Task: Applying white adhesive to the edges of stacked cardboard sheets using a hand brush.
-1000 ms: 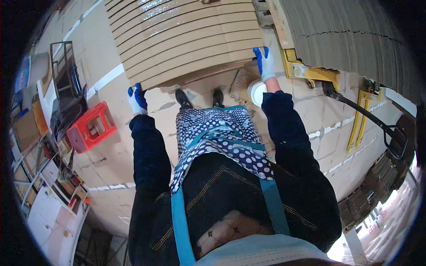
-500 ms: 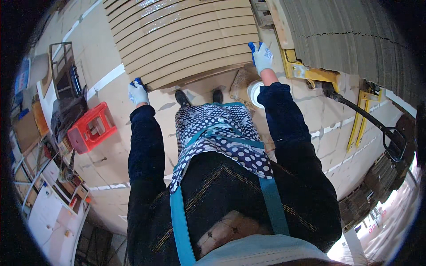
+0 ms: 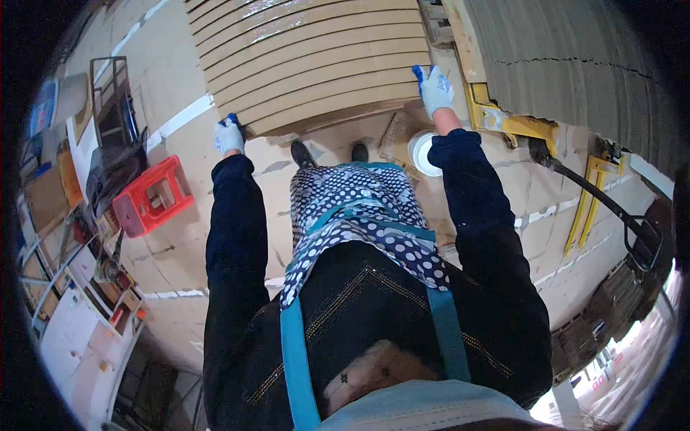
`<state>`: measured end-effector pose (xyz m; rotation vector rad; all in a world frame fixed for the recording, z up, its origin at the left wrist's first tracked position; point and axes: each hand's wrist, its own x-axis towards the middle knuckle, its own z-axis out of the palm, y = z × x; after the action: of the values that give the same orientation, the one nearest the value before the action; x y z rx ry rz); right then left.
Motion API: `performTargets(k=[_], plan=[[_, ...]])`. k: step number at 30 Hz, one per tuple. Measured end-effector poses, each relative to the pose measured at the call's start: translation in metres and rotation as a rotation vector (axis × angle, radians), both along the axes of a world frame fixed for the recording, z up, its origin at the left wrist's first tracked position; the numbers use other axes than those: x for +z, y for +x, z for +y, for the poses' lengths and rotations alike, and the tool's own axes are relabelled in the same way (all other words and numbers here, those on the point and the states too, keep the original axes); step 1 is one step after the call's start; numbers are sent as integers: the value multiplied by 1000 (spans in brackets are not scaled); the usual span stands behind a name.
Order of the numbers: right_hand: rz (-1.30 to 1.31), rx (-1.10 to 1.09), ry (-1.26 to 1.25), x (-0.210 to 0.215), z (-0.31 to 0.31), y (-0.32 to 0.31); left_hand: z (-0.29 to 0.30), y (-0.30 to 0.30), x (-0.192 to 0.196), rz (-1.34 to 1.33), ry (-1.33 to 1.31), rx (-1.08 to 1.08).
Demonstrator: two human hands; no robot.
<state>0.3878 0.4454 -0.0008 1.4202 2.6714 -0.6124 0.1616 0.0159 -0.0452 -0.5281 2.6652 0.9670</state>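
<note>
A broad run of overlapping brown cardboard sheets [image 3: 316,75], their edges lined up like steps, lies in front of me at the far side. My left hand [image 3: 229,136], in a white glove with blue fingertips, grips the near left corner of the nearest sheets. On the right edge, a little farther up, my right hand [image 3: 436,91] in a matching glove has its fingers closed at the sheets' side. Both arms reach forward. How far the fingers go under the cardboard is hidden.
A white bucket [image 3: 425,154] stands by my right forearm. At right are a tall stack of grey cardboard [image 3: 568,61], a yellow pallet jack [image 3: 517,122] and its black handle [image 3: 596,192]. A red plastic stool [image 3: 153,196] and cluttered shelving are at left.
Both hands and the cardboard sit slightly farther right and higher in the picture, while the surroundings shift too. The hands keep their places at the sheets' edges.
</note>
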Motion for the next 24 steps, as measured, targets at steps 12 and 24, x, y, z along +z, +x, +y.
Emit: performTargets(k=[12,24], plan=[[134,-38,188,10,47,-2,-8,-26,23,155,303,-281],[428,-22,-342,-39,52,-5,-14,-25,-1,13,620,-285]])
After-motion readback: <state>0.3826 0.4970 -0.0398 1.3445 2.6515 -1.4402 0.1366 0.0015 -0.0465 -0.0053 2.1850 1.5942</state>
